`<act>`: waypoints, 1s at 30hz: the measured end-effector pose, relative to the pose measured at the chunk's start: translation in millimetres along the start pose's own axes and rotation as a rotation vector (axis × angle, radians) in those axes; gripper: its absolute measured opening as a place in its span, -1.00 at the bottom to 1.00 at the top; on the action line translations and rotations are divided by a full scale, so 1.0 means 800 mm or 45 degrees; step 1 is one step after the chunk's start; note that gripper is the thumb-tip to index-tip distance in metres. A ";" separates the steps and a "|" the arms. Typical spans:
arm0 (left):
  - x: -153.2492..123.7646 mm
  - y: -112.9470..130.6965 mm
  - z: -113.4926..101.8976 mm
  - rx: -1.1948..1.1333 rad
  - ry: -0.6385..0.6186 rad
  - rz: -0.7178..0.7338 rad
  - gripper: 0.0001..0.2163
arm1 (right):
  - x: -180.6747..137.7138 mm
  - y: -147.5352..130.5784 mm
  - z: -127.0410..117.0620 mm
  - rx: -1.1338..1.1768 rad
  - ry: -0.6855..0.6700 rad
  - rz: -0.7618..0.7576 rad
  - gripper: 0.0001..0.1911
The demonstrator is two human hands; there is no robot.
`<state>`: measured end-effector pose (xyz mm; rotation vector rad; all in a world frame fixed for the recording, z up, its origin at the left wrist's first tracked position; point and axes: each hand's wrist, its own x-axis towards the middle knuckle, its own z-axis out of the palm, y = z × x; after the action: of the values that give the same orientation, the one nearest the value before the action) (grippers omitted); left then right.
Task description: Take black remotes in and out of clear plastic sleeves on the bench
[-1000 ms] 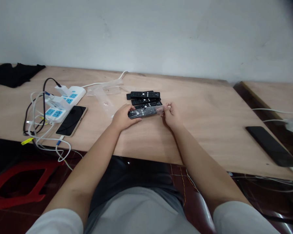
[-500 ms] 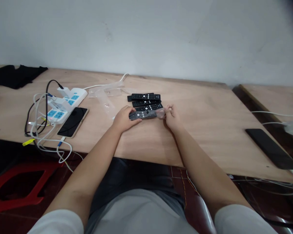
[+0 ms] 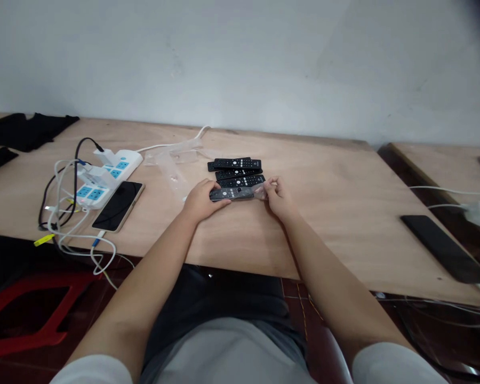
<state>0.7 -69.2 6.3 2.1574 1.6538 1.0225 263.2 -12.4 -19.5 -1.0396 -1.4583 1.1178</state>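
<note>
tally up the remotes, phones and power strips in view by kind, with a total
remotes: 5 visible, some partly covered
phones: 2
power strip: 1
total: 8

Before me the wooden table (image 3: 344,202) carries black remotes (image 3: 240,174), clear plastic wrappers (image 3: 170,166), a white power strip (image 3: 132,158), two phones (image 3: 118,206) and black cloth (image 3: 26,130).

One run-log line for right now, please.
left hand: holds remote in clear bag; right hand: pinches bag end; beyond: other remotes, overlapping; left side: phone, power strip
</note>
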 end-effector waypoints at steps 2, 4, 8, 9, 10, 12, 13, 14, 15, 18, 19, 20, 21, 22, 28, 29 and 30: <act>0.000 0.000 0.000 0.002 0.009 0.014 -0.64 | 0.000 0.000 0.001 -0.005 0.009 -0.003 -0.48; 0.000 0.000 0.000 0.000 0.013 0.020 -0.64 | -0.001 0.000 0.001 -0.015 0.022 -0.004 -0.48; 0.001 0.001 -0.001 -0.012 0.003 -0.011 -0.64 | 0.000 0.002 0.001 -0.101 0.073 -0.025 -0.53; 0.001 0.002 -0.001 -0.017 0.005 -0.009 -0.64 | 0.001 0.003 0.000 -0.154 0.101 -0.047 -0.56; 0.000 0.003 -0.002 -0.023 0.012 -0.003 -0.65 | 0.001 0.003 -0.001 -0.219 0.136 -0.072 -0.59; 0.000 0.004 -0.003 -0.037 0.024 0.015 -0.64 | 0.002 0.004 -0.004 -0.366 0.213 -0.119 -0.62; 0.000 0.004 -0.003 -0.041 0.028 0.020 -0.64 | 0.002 0.004 -0.005 -0.437 0.247 -0.141 -0.63; 0.000 0.005 -0.003 -0.041 0.030 0.021 -0.64 | 0.001 0.003 -0.006 -0.505 0.271 -0.165 -0.62; 0.000 0.005 -0.003 -0.040 0.033 0.017 -0.65 | 0.000 0.001 -0.007 -0.571 0.283 -0.198 -0.61; 0.000 0.005 -0.003 -0.028 0.046 0.005 -0.65 | -0.006 -0.009 -0.005 -0.760 0.252 -0.377 -0.61; 0.000 0.005 -0.002 -0.026 0.052 0.005 -0.64 | -0.008 -0.013 -0.004 -0.817 0.222 -0.450 -0.62; 0.000 0.005 -0.002 -0.024 0.057 0.006 -0.64 | -0.011 -0.018 -0.003 -0.868 0.179 -0.516 -0.63; 0.000 0.005 -0.002 -0.021 0.060 0.008 -0.64 | -0.013 -0.022 -0.001 -0.911 0.124 -0.568 -0.63; 0.000 0.005 -0.002 -0.019 0.061 0.011 -0.63 | -0.014 -0.025 0.001 -0.947 0.059 -0.607 -0.62; 0.000 0.006 -0.003 -0.049 0.059 0.064 -0.64 | -0.017 -0.026 0.007 -1.071 -0.180 -0.695 -0.51; 0.000 0.007 -0.003 -0.060 0.062 0.074 -0.64 | -0.017 -0.025 0.008 -1.079 -0.201 -0.694 -0.50; 0.000 0.008 -0.003 -0.069 0.061 0.079 -0.64 | -0.017 -0.025 0.008 -1.081 -0.227 -0.691 -0.49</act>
<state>3.5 -72.0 11.5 2.1782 1.5694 1.1311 257.5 -30.2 -3.5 -0.9927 -2.2680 0.1735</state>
